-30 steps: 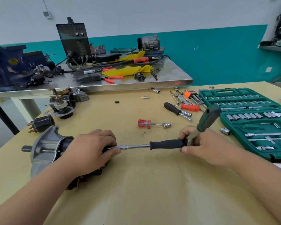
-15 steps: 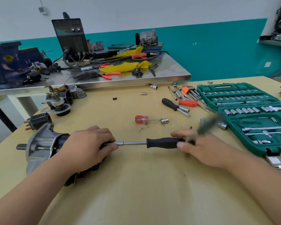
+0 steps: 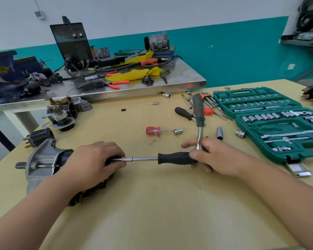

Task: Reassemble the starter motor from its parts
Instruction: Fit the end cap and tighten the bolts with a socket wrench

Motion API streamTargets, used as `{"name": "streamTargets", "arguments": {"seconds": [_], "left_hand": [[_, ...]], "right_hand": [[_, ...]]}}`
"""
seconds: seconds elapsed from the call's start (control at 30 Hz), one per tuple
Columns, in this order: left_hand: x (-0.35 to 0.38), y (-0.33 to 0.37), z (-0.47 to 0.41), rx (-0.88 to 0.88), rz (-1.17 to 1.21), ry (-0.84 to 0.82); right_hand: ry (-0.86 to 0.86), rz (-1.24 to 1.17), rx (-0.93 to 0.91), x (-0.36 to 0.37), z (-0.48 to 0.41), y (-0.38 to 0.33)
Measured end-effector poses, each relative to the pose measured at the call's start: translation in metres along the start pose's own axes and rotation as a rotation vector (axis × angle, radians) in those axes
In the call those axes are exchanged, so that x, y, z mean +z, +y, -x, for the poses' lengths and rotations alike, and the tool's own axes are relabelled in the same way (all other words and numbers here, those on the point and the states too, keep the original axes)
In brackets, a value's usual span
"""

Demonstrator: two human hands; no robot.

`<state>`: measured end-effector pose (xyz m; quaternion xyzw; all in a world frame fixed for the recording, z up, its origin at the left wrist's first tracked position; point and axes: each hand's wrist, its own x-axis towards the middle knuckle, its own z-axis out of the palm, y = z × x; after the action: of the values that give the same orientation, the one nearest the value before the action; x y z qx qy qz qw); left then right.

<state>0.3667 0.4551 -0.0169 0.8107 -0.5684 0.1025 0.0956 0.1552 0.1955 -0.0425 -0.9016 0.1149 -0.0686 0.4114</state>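
The starter motor (image 3: 42, 163) lies on its side at the left of the wooden table (image 3: 161, 204), grey nose housing pointing left. My left hand (image 3: 92, 161) grips its black body and hides the rear end. A socket driver with a black handle (image 3: 173, 158) runs from the motor's rear to my right hand (image 3: 211, 157). That hand grips the driver's handle end together with the head of a ratchet (image 3: 198, 114), whose green grip stands nearly upright above it.
An open green socket set case (image 3: 271, 123) fills the right side. Loose tools lie beyond the hands: a red-handled driver (image 3: 161, 131), a deep socket (image 3: 219, 133), a black-handled screwdriver (image 3: 183, 113), hex keys (image 3: 209, 101). Other motor parts (image 3: 60, 114) and a solenoid (image 3: 40, 137) sit far left.
The ratchet's green grip swung from leaning right and low to standing nearly upright above my right hand. My left hand and the motor stayed in place.
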Motion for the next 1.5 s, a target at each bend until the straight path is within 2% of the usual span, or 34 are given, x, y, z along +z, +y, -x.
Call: {"name": "streamTargets", "arguments": {"seconds": [0.07,0.1,0.17,0.27,0.33,0.43,0.57,0.63,0.73,0.8,0.87,0.97,1.0,1.07,1.17,1.27,1.33,1.43,1.5], "left_hand": [[0.001,0.0,-0.001,0.004,-0.018,0.007],[0.001,0.0,-0.001,0.014,-0.026,0.005],[0.0,0.0,0.0,0.029,-0.012,0.008],[-0.002,0.0,0.001,0.01,0.023,0.004],[-0.001,0.0,0.0,0.01,0.006,-0.009],[0.0,0.0,0.0,0.013,-0.017,-0.004],[-0.002,0.002,0.001,0.0,-0.003,-0.013],[-0.001,0.001,0.001,0.013,-0.001,-0.016],[-0.001,0.001,0.001,0.019,-0.015,-0.028],[0.0,0.0,0.001,0.019,-0.033,-0.033],[0.001,-0.001,0.001,0.023,-0.032,-0.025],[0.001,-0.002,0.001,0.013,-0.001,-0.017],[0.001,-0.002,0.001,0.017,0.0,-0.014],[0.001,-0.002,0.001,0.021,-0.006,-0.003],[0.001,-0.001,0.001,0.025,-0.024,-0.017],[0.002,-0.003,0.0,0.023,-0.034,-0.021],[0.002,-0.003,0.001,0.004,0.001,-0.012],[0.002,-0.003,0.001,0.024,0.002,-0.009],[0.001,-0.002,0.001,0.037,-0.008,-0.019]], "right_hand": [[0.036,0.197,-0.125,-0.003,0.003,0.002],[0.026,0.216,-0.129,-0.002,0.004,0.003],[0.008,0.042,-0.052,0.004,0.001,0.0],[-0.02,-0.069,0.147,0.003,-0.002,-0.002],[-0.005,-0.019,0.068,0.002,0.0,-0.001],[-0.008,0.216,-0.08,-0.002,0.006,0.0],[-0.021,-0.155,0.152,0.004,0.001,-0.006],[-0.027,-0.172,0.201,0.004,-0.002,-0.004],[-0.01,-0.016,0.028,0.0,0.004,-0.002],[-0.01,0.009,-0.021,-0.003,0.007,0.0],[0.007,-0.064,0.034,0.0,0.006,-0.001],[0.077,-0.273,0.226,0.006,-0.004,-0.004],[0.089,-0.264,0.243,0.006,-0.005,-0.001],[0.104,-0.272,0.207,0.005,-0.004,-0.003],[0.069,-0.48,0.12,-0.003,0.004,0.003],[0.074,-0.412,0.085,-0.002,0.004,0.006],[0.116,-0.418,0.132,0.003,0.001,0.003],[0.128,-0.271,0.213,0.007,-0.001,0.0],[0.118,-0.33,0.155,0.007,0.0,0.001]]}}
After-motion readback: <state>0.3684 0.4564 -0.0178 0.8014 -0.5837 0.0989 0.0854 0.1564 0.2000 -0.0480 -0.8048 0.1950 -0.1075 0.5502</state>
